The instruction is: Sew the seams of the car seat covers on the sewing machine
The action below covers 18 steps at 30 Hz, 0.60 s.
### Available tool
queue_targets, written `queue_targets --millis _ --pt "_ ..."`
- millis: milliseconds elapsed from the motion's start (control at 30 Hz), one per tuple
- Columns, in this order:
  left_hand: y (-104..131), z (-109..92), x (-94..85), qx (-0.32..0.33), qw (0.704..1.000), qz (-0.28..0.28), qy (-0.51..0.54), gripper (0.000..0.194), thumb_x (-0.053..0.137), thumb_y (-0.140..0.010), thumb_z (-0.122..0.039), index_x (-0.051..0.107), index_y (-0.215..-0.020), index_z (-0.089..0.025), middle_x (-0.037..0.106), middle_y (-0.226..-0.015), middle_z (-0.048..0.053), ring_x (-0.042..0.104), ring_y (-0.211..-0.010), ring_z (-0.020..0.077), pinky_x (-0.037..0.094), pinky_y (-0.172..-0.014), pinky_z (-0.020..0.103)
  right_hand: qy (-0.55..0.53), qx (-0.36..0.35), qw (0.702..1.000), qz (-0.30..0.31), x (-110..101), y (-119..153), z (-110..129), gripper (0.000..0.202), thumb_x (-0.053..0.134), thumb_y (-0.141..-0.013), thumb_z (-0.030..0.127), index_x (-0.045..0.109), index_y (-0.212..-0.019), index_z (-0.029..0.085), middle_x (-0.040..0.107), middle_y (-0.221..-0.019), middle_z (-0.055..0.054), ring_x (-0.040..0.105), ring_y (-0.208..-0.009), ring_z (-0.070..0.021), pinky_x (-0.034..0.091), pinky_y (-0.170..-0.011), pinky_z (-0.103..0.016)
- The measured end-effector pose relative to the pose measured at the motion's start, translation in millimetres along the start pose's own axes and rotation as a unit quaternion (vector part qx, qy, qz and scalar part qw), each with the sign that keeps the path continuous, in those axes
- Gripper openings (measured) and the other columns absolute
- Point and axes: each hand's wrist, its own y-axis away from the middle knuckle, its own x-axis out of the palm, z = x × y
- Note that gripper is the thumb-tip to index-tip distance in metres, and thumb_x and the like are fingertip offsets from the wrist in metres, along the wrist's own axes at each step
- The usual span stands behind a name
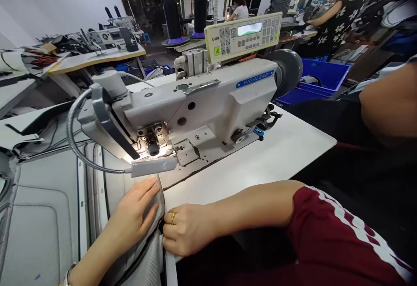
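A grey padded fabric piece (143, 255) with dark edging lies under the head of a white sewing machine (208, 94). Flat on the fabric, just in front of the lit needle area, rests my left hand (135, 207), its fingers stretched toward the machine. To its right, my right hand (182, 229), with a ring on one finger, is closed on the fabric's edge near the table front. Its fingertips are partly hidden. A small lamp (153, 167) on a bendable metal neck sits just above my left fingertips and hides part of the presser foot.
More grey stitched panels (42, 216) spread to the left. A control panel (244, 36) tops the machine, with dark thread cones (200, 14) behind. Blue crates (322, 75) stand at the right. A person's bare arm (391, 99) reaches in close by; other people work farther back.
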Motion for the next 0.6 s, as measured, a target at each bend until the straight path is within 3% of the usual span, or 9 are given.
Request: queue_targets --millis 133,300,600 --pt "-5 1 3.3 -0.005 1.0 -0.028 0.007 0.027 0.044 -0.097 -0.021 0.058 -0.119 -0.016 0.061 -0.125 0.012 0.057 -0.118 0.0259 0.05 -0.099 0.041 0.026 0.037 0.998 -0.043 2 4 -3 0.023 0.053 -0.081 0.01 0.048 -0.06 0.017 0.05 -0.06 -0.001 0.054 -0.053 -0.0134 0.042 -0.053 -0.027" --pt "-10 -6 1.0 -0.006 0.999 -0.052 0.001 0.017 0.046 -0.099 -0.02 0.061 -0.107 -0.017 0.065 -0.103 0.005 0.06 -0.092 0.0188 0.049 -0.085 0.033 0.057 0.067 0.995 -0.036 2 5 -7 0.02 0.053 -0.083 0.011 0.054 -0.064 0.015 0.057 -0.065 -0.004 0.058 -0.059 -0.0159 0.047 -0.063 -0.03" --pt "-19 -4 -0.2 -0.017 0.998 -0.065 -0.01 0.018 0.045 -0.101 -0.024 0.063 -0.097 -0.018 0.067 -0.093 0.001 0.06 -0.085 0.0155 0.046 -0.076 0.027 0.093 0.118 0.989 -0.016 2 4 -11 0.018 0.051 -0.087 0.016 0.062 -0.074 0.012 0.067 -0.079 -0.012 0.067 -0.08 -0.0237 0.05 -0.084 -0.038"
